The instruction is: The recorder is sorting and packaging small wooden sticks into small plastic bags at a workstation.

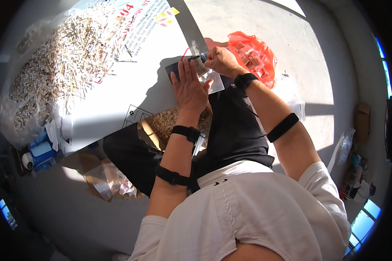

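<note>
My left hand (pixel 190 87) lies flat with its fingers stretched out, on a small dark plate (pixel 173 68) at the table's right edge. Beside its fingertips, a row of thin pale sticks (pixel 200 66) sits side by side on the plate. My right hand (pixel 222 61) is closed just beyond the row. A bit of something blue shows at its fingers, too small to name. Under and beside the hands lies a clear plastic sheet or bag (pixel 216 85). A large heap of short thin pale and brown pieces (pixel 69 52) covers the table's left side.
The white printed table (pixel 117 95) holds the heap in a clear plastic bag. On the floor to the right, a red plastic bag (pixel 252 56) contains several small packets. More pale pieces (pixel 165 124) sit below the table edge, between my legs. A blue-and-white object (pixel 40 152) stands at the left.
</note>
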Action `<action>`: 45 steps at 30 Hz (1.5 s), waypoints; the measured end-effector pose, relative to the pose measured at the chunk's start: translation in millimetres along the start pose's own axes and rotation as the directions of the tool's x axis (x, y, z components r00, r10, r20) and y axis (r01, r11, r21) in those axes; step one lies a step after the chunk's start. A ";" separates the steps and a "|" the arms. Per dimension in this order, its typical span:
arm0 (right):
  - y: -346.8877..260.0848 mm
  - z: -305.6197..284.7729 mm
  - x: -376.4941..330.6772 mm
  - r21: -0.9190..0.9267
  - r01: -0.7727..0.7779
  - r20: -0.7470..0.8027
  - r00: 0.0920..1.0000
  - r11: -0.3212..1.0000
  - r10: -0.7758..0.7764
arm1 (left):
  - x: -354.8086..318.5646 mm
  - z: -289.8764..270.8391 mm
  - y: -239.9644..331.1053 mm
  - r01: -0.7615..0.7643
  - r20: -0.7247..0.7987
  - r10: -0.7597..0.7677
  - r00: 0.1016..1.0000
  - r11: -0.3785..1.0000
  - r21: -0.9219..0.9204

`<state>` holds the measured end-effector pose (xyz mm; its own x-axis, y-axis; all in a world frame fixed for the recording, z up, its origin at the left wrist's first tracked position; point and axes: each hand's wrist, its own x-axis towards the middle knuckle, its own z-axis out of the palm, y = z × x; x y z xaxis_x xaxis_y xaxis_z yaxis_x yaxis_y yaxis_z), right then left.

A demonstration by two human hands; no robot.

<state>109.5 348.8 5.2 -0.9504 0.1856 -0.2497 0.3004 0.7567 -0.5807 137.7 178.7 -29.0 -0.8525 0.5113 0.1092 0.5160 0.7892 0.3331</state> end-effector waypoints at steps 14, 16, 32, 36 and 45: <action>-4.6 3.5 -6.9 -0.057 0.050 -0.067 0.996 0.997 -0.054 | 5.5 -2.7 -10.7 -0.145 -0.006 0.145 0.989 0.989 -0.028; -2.2 5.0 -8.7 -0.052 0.039 -0.083 0.996 0.998 -0.043 | 5.2 -5.3 -9.5 -0.126 0.100 0.127 0.987 0.992 -0.023; 36.4 23.1 -31.4 0.688 0.114 -0.609 0.627 0.716 0.485 | 39.8 3.2 -14.2 -0.041 -0.192 -0.190 0.963 0.599 -0.800; 52.9 38.9 -33.1 0.997 0.031 -0.070 0.691 0.066 0.719 | 46.0 15.4 -3.9 -0.058 -0.200 -0.223 0.954 0.515 -0.855; 32.6 57.9 -18.2 0.991 0.095 -0.039 0.877 -0.094 0.479 | 58.5 16.2 18.3 -0.040 -0.134 -0.260 0.956 0.335 -0.941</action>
<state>141.2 333.8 -54.1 -0.6929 0.5494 -0.4669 -0.0387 -0.6750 -0.7368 98.6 228.6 -31.7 -0.9607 0.2378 0.1429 0.1280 -0.0769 0.9888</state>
